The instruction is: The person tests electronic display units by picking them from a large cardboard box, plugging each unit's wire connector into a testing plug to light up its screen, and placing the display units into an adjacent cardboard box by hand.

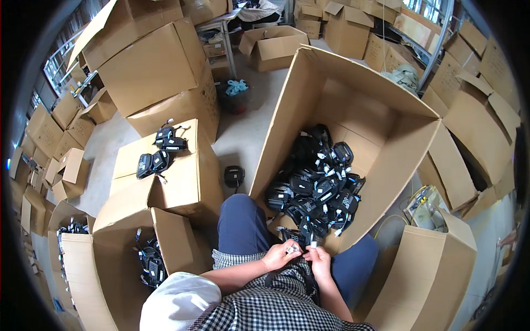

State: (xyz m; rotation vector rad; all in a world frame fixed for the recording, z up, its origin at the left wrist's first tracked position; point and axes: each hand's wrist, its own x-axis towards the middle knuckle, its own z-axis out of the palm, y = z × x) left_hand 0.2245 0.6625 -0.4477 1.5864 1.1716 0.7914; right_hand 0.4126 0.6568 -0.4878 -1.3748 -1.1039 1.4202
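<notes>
Both my hands meet in front of my lap over one black device with a white-tipped cable (298, 238). My left hand (280, 255) pinches it from the left, my right hand (318, 258) from the right. Just beyond them a big open cardboard box (386, 149) tilts toward me, holding a pile of several black devices (320, 185) with white tags. My knees in blue trousers flank the box's near edge.
A closed carton (182, 182) at my left carries two black devices (161, 151). An open box (110, 276) at the lower left holds more of them. One device (234, 176) lies on the floor. Stacked cartons ring the area, and another box (430, 276) stands at my right.
</notes>
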